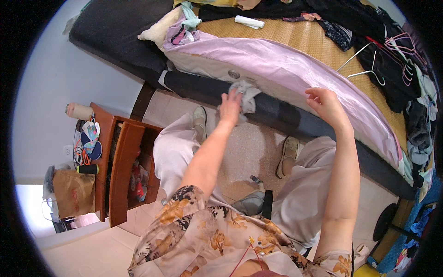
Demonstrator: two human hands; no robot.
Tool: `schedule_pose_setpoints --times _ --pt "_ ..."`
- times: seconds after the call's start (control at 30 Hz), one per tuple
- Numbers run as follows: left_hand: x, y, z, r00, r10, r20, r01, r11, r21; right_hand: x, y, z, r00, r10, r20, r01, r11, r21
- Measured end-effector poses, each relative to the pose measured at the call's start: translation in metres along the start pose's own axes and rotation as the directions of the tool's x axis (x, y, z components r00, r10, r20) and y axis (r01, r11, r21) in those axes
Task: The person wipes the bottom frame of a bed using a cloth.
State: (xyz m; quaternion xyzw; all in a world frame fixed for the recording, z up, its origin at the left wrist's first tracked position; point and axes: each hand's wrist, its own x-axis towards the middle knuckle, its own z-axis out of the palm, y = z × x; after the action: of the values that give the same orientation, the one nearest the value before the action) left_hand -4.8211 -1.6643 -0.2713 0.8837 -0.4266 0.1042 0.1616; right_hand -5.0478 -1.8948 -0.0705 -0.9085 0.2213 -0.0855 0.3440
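My left hand (pixel 231 105) reaches down to the dark padded bed rail (pixel 200 89) and holds a crumpled grey cloth (pixel 247 96). Cloth shows on both sides of the fingers, and some motion blur hides the exact grip. Held above the side of the bed, my right hand (pixel 323 104) has half-bent fingers with nothing visible in them. Behind it runs a lilac sheet (pixel 263 55) along the edge of the mattress (pixel 204 65). A round vent (pixel 234 73) sits in the mattress side, just above the cloth.
A woven mat (pixel 294 38) on the bed bears a white roll (pixel 249 22), a white hanger (pixel 363 72) and dark clothes (pixel 377 86). To the left, a wooden cabinet (pixel 126 173) has its drawer pulled out. A small grey-bodied object (pixel 250 203) is between my legs.
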Motion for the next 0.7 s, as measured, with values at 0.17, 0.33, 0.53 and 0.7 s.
schedule_pose_setpoints --times 0.17,0.33,0.53,0.7 --pt "0.047 -0.052 -0.049 0.886 -0.394 0.243 0.415 0.909 -0.042 -0.014 -0.008 -0.004 0.999 -0.039 -0.012 0.039 0.999 -0.016" --pt "0.064 -0.042 -0.130 0.803 -0.136 0.580 0.596 0.155 -0.788 -0.025 0.007 -0.007 0.997 -0.067 -0.025 0.066 0.996 -0.052" --pt "0.048 -0.045 -0.173 0.732 -0.160 0.662 0.677 0.060 -0.734 -0.035 -0.001 0.002 0.990 -0.139 -0.013 0.137 0.987 -0.089" --pt "0.014 -0.108 -0.143 0.625 -0.529 0.574 0.488 -0.310 -0.816 -0.036 -0.022 0.021 0.987 -0.162 0.012 0.162 0.986 0.043"
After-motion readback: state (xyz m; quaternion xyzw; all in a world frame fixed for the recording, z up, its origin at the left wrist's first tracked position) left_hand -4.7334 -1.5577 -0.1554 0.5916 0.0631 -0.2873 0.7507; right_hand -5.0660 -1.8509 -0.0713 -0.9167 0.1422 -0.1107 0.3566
